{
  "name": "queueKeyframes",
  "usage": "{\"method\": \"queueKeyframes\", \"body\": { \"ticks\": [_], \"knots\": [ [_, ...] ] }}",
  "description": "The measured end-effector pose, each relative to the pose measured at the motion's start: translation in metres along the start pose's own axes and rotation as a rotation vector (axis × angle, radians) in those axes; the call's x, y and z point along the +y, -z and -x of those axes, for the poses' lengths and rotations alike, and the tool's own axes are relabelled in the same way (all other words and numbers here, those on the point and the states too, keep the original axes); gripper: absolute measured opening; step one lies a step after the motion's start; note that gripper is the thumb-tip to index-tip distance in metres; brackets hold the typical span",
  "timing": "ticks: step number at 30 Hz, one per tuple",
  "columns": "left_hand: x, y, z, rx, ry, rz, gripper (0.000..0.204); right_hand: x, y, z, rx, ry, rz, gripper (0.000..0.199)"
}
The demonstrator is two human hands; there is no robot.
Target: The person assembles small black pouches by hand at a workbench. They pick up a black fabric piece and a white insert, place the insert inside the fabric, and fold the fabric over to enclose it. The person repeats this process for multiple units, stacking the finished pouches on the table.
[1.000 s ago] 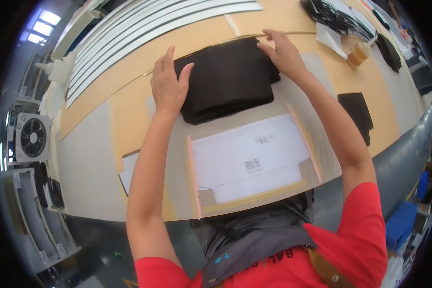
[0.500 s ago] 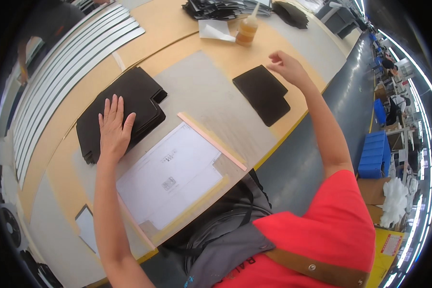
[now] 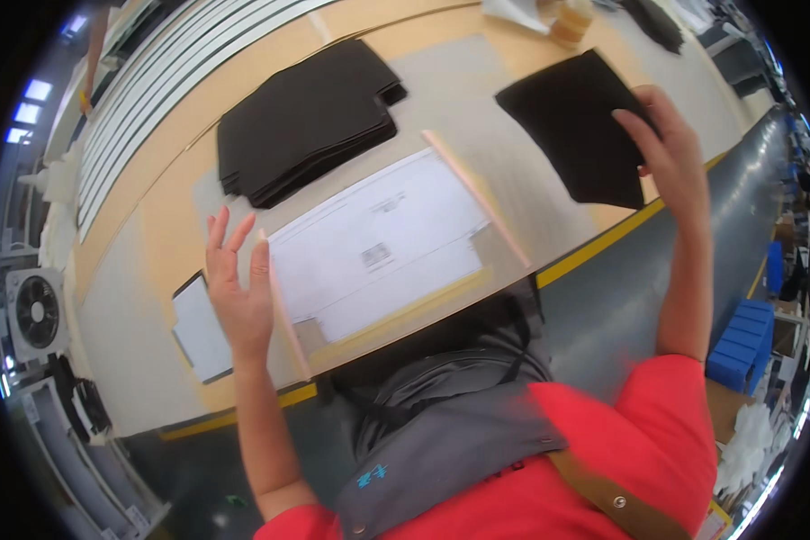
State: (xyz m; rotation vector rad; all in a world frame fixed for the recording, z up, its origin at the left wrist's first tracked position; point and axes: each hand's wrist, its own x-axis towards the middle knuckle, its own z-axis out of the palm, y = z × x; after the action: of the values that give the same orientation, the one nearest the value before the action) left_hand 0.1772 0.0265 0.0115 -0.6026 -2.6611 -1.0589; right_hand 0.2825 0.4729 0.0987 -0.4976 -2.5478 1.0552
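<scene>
My right hand (image 3: 679, 157) grips the right edge of a black, notched flat panel (image 3: 571, 126), thumb on top and fingers beneath. The panel looks tilted, its right side off the table. With fingers apart and nothing in it, my left hand (image 3: 243, 301) hovers by the left edge of a white printed template sheet (image 3: 378, 238). Pinkish strips (image 3: 481, 202) border the sheet on both sides. Beyond it lies a stack of similar black panels (image 3: 306, 112). A white, dark-edged piece (image 3: 203, 331) rests left of my left hand, partly covered by it.
A bottle of amber liquid (image 3: 571, 22) and a crumpled white sheet (image 3: 516, 11) are at the far side. Long white strips (image 3: 189, 76) lie at far left. A fan (image 3: 36, 310) stands left of the table. Yellow tape (image 3: 594, 247) marks the near table edge.
My left hand has left the black stack and moved nearer, beside the template. My right hand has come down and taken hold of the single black panel. The view has shifted.
</scene>
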Motion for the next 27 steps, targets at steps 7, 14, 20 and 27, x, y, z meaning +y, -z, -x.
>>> {"method": "queueKeyframes", "body": {
  "ticks": [7, 14, 20, 27],
  "knots": [
    [0.002, 0.010, 0.025, 0.173, 0.218, 0.232, 0.028, -0.039, -0.081, 0.005, -0.421, -0.118, -0.584, 0.028],
    [0.042, -0.023, 0.028, -0.069, 0.029, 0.168, 0.029, 0.002, -0.155, 0.040, -0.356, 0.248, 0.221, 0.064],
    [0.078, -0.090, 0.012, -0.265, -0.267, 0.112, 0.039, 0.002, -0.158, 0.039, -0.324, 0.268, 0.293, 0.068],
    [0.078, -0.130, -0.012, -0.274, -0.424, -0.013, 0.040, 0.024, -0.132, 0.052, -0.193, 0.627, 0.301, 0.047]
  ]
}}
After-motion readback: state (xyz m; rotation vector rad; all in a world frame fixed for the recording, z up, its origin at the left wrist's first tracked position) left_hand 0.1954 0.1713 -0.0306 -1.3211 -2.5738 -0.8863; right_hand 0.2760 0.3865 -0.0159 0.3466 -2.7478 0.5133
